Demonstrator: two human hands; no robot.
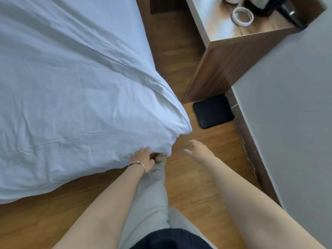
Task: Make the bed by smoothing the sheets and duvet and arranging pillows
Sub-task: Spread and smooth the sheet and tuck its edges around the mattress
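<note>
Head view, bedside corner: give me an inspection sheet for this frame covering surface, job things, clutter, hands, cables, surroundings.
Surface: wooden floor, bare around the person's feet.
Job's things: white duvet, creased, its corner hanging over the bed edge to the floor; no pillows in view.
Clutter: black square pad on the floor by the wall; tape roll and dark items, blurred, on the wooden bedside unit.
Hands: left hand, with a bangle, touches the duvet's lower edge, grip hidden; right hand is free above the floor, fingers spread.
Cables: nothing clearly seen.
Surroundings: grey wall on the right with a scuffed skirting board.
</note>
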